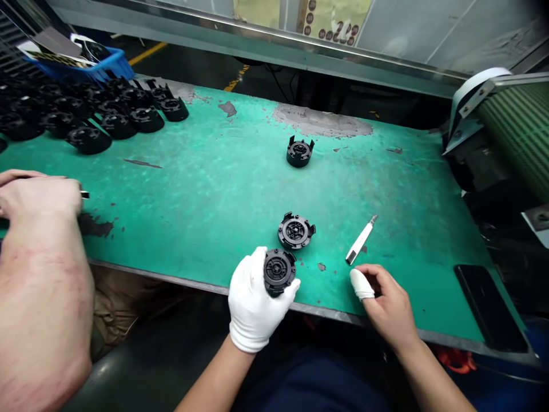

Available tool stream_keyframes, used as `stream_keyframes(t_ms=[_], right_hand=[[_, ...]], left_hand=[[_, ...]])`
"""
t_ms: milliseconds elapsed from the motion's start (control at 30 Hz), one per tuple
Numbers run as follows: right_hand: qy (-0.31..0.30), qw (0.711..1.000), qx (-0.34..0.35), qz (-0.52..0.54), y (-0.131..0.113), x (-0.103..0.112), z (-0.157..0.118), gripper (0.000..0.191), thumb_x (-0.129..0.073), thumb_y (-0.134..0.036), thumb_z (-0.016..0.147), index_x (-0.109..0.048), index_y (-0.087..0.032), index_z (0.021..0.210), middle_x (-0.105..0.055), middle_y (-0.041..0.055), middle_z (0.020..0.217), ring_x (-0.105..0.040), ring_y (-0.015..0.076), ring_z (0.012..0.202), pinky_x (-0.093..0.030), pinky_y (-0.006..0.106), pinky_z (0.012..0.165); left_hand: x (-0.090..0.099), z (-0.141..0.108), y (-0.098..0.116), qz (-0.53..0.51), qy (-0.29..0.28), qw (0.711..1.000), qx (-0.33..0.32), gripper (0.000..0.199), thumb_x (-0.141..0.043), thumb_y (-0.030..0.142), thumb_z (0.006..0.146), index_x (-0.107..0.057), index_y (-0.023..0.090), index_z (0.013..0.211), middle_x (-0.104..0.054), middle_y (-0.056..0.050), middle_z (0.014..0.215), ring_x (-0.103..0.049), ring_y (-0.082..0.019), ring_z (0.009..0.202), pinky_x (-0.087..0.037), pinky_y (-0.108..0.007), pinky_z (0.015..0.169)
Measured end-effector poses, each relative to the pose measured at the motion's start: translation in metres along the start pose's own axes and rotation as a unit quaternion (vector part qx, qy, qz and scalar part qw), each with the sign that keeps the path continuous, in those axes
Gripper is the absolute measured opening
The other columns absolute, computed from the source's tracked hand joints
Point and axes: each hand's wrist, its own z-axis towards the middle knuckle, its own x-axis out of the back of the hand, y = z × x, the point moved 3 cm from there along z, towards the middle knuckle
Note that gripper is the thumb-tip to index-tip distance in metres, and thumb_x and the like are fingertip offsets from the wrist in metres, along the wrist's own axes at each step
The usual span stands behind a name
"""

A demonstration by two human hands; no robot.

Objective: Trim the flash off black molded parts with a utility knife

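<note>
Grasping a round black part [278,271] at lower centre, the gloved left hand [252,298] could drop it if its hold slackened; the right hand [389,306], its grip loosely curled, appears empty.

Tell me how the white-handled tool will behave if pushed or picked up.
The white-handled tool looks slim and straight, so probably light and stiff. Its flattish shape would likely make it slide or swivel on the green table rather than roll. Its narrow tip may be fragile.
</note>
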Motion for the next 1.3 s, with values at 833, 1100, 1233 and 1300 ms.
stream_keyframes(t_ms=[833,1100,1233,1300], right_hand=[[-0.017,0.967,0.049,-0.248,0.015,0.014,0.080,0.043,-0.046,-0.033,0.091,-0.062,-0.026,0.131,-0.065,0.0127,0.113,-0.066,0.0350,0.101,-0.055,0.048,0.080],[-0.057,0.962,-0.053,-0.262,0.009,0.010,0.082,0.034,-0.051,-0.033,0.092,-0.065,-0.024,0.122,-0.063,0.0145,0.114,-0.066,0.0318,0.098,-0.049,0.040,0.075],[-0.060,0.965,-0.040,-0.250,0.002,0.006,0.084,0.049,-0.051,-0.026,0.089,-0.050,-0.015,0.137,-0.067,0.0168,0.113,-0.066,0.0321,0.101,-0.050,0.040,0.079],[-0.070,0.967,-0.026,-0.245,0.003,0.008,0.080,0.053,-0.051,-0.024,0.088,-0.048,-0.014,0.140,-0.068,0.0160,0.112,-0.066,0.0322,0.102,-0.051,0.041,0.081]], left_hand=[[0.013,-0.001,0.007,-0.041,-0.008,0.996,0.080,0.096,-0.081,0.046,0.075,-0.034,0.015,0.153,-0.060,-0.020,0.137,-0.059,-0.036,0.128,-0.052,-0.054,0.108],[-0.018,0.015,0.038,-0.133,-0.121,0.982,0.056,0.099,-0.081,0.046,0.076,-0.029,0.017,0.155,-0.053,-0.018,0.146,-0.050,-0.035,0.138,-0.043,-0.053,0.117],[-0.026,0.015,0.038,-0.135,-0.161,0.977,0.033,0.100,-0.083,0.050,0.074,-0.032,0.016,0.153,-0.052,-0.019,0.147,-0.049,-0.036,0.139,-0.041,-0.053,0.118],[-0.026,0.016,0.036,-0.151,-0.173,0.972,0.048,0.107,-0.084,0.053,0.071,-0.028,0.015,0.155,-0.052,-0.019,0.148,-0.050,-0.035,0.139,-0.042,-0.051,0.117]])
